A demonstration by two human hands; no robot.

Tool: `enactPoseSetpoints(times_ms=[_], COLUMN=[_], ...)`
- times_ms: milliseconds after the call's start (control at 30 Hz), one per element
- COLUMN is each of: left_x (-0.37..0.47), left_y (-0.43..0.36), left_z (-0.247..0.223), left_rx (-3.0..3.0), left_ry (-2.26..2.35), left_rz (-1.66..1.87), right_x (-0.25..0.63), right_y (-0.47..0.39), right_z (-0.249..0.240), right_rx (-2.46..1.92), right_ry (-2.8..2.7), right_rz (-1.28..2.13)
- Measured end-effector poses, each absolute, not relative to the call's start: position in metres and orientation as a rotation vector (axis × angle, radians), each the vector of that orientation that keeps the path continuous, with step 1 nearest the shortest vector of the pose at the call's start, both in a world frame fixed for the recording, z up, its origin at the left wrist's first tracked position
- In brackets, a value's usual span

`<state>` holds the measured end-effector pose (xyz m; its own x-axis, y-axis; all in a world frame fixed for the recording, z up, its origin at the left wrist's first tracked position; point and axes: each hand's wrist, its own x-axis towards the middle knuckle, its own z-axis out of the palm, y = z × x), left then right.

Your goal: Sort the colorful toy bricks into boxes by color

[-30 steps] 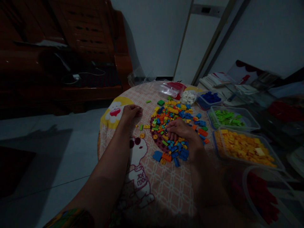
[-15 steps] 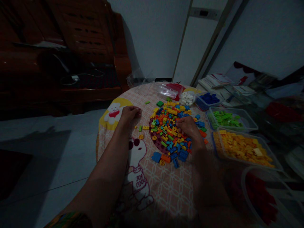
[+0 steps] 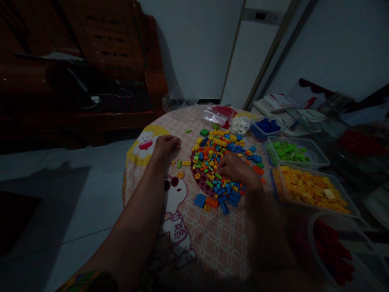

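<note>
A heap of small mixed-colour building bricks [image 3: 219, 158] lies on a round table with a cartoon-print cloth [image 3: 194, 235]. My right hand [image 3: 232, 168] rests palm down on the heap's right side, fingers curled into the bricks; whether it holds one is hidden. My left hand [image 3: 165, 145] lies loosely curled on the cloth to the left of the heap, holding nothing I can see. A few loose bricks [image 3: 182, 163] lie between the left hand and the heap.
Clear tubs line the right side: yellow bricks [image 3: 310, 188], green bricks [image 3: 288, 151], blue bricks [image 3: 267, 126], white bricks [image 3: 240, 123], and red bricks [image 3: 331, 247] at the near right. A dark wooden bench [image 3: 75, 81] stands at the left. Papers [image 3: 276, 103] lie behind the tubs.
My right hand moved up and right across the heap, then came back left and down onto the bricks. The left hand stayed put.
</note>
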<state>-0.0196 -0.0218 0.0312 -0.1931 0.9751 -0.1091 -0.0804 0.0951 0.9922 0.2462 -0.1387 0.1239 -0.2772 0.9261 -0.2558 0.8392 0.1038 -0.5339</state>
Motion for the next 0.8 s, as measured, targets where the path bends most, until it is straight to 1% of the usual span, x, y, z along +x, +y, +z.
enactPoseSetpoints(times_ms=[133,233,333,433,567,733,800], left_x=[-0.020,-0.021,-0.021,-0.021,-0.021,-0.022,-0.022], left_y=[-0.022,-0.021,-0.020,-0.019,-0.019,-0.016,-0.015], left_z=[0.032,0.031,0.030,0.028,0.029,0.030,0.029], left_rx=[0.978,1.000,1.008,1.010,0.996,0.984,0.975], left_ry=[1.350,1.346,1.344,1.340,1.351,1.367,1.373], left_rz=[1.310,1.315,1.311,1.311,1.315,1.296,1.297], right_x=[0.217,0.199,0.189,0.192,0.214,0.253,0.273], right_y=[-0.142,-0.144,-0.145,-0.142,-0.131,-0.117,-0.114], right_z=[0.120,0.108,0.099,0.097,0.099,0.100,0.101], right_rx=[-1.817,-1.837,-1.848,-1.798,-1.741,-1.680,-1.584], right_ry=[-2.542,-2.704,-2.747,-2.693,-2.325,-1.428,-1.101], right_rz=[0.840,0.675,0.495,0.542,0.704,0.955,0.915])
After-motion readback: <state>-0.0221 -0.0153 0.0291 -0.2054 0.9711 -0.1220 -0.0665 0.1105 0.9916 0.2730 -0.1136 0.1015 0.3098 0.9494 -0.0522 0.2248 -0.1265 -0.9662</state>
